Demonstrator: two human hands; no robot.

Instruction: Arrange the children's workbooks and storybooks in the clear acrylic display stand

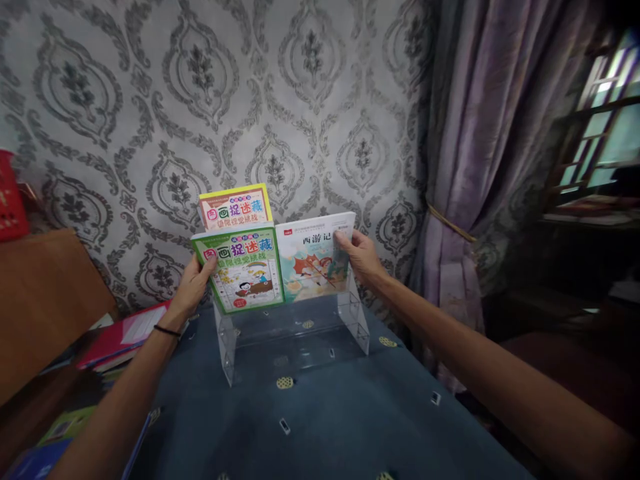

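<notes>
My left hand (194,283) grips the left edge of a green-bordered children's book (245,280), thumb on its cover. My right hand (363,255) pinches the upper right corner of a white book (313,263) with an orange and teal picture, thumb in front. Both books are side by side, covers toward me, above a clear acrylic book stand (295,347) on the table. Behind the green book, a yellow-edged book (237,205) shows only its top part. Whether the held books touch the stand I cannot tell.
A dark blue patterned cloth (320,427) covers the table. To the left are a red folder (125,337), a brown wooden panel (50,300) and a red basket (11,200). Patterned wallpaper (310,133) stands behind; a purple curtain (480,147) hangs at right.
</notes>
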